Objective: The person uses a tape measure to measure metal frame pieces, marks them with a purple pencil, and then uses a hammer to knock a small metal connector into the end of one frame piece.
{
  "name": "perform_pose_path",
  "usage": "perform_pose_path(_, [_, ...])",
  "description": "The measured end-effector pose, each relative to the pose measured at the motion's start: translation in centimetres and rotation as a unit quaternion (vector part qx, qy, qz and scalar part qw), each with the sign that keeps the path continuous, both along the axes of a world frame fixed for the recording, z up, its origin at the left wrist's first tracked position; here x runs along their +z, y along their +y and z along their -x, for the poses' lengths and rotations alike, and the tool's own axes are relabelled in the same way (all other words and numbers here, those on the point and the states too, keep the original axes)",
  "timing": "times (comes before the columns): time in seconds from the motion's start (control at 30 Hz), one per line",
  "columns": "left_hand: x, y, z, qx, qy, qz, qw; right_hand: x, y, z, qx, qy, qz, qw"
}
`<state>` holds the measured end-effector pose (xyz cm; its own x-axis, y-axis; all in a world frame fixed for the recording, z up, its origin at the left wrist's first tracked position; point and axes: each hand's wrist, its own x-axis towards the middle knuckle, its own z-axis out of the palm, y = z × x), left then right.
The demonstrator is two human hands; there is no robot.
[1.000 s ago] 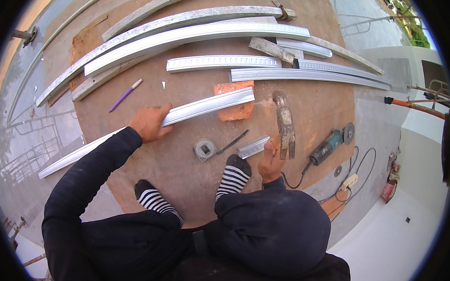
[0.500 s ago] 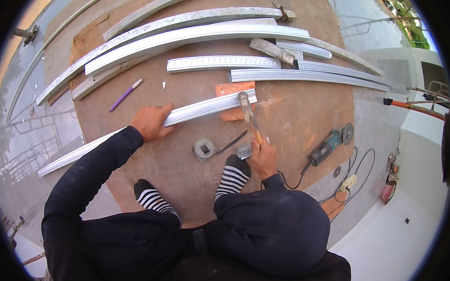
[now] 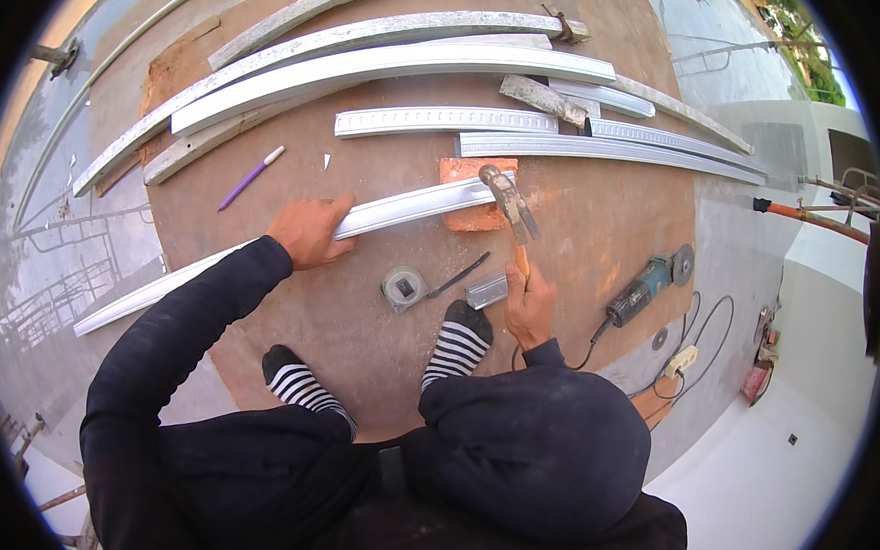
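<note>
My left hand [image 3: 311,234] is wrapped round a long silvery metal profile [image 3: 408,208], which slants from the lower left up to the right. Its right end rests on an orange brick [image 3: 476,218]. In my right hand [image 3: 530,307] is a claw hammer [image 3: 508,200], gripped by its orange-brown handle. The hammer head is over the profile's end; whether it touches the metal I cannot tell. A tape measure [image 3: 404,288] with its dark strap lies between my hands, and a short metal offcut [image 3: 487,291] sits left of my right hand, by my striped sock.
An angle grinder [image 3: 643,292] lies to the right, its cable running to a white power strip [image 3: 682,360]. Beyond the brick are several metal profiles [image 3: 445,123] and whitish wooden battens [image 3: 342,41]. A purple marker [image 3: 251,178] lies at the left on the brown board [image 3: 369,369].
The hammer has turned and its head sits a little farther right. My left hand has shifted slightly right and up with the profile. The brick appears somewhat farther right.
</note>
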<state>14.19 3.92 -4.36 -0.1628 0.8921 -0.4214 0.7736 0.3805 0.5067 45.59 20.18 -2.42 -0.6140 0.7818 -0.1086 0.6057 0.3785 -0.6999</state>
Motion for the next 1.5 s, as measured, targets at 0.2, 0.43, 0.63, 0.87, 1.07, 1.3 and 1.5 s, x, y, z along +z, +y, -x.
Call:
perform_pose_path(0.2, [-0.7, -0.4, 0.0, -0.018, 0.006, -0.062, 0.998, -0.6, -0.2, -0.1, 0.028, 0.046, -0.045, 0.998])
perform_pose_path(0.43, [-0.3, -0.2, -0.3, -0.014, 0.016, -0.001, 1.0, -0.6, 0.0, -1.0, -0.024, 0.062, -0.03, 0.997])
perform_pose_path(0.63, [-0.1, 0.7, -0.4, -0.029, 0.011, -0.038, 0.999, -3.3, 1.5, -3.6, -0.055, -0.011, -0.014, 0.998])
perform_pose_path(0.87, [-0.5, 0.3, -0.7, -0.019, 0.012, -0.036, 0.999, -1.7, 1.5, -3.0, -0.069, 0.086, -0.045, 0.993])
perform_pose_path(1.07, [0.2, 0.8, -0.9, -0.025, 0.029, -0.001, 0.999, -1.3, 2.2, -2.4, -0.08, 0.035, -0.001, 0.996])
perform_pose_path(1.3, [-0.4, 0.9, -0.6, -0.02, 0.016, -0.026, 0.999, -0.9, 1.2, -1.4, -0.021, 0.015, -0.046, 0.999])
perform_pose_path(1.5, [-0.1, 0.6, -0.7, -0.014, 0.014, -0.01, 1.0, 2.0, -0.3, 0.1, -0.016, 0.026, -0.015, 0.999])
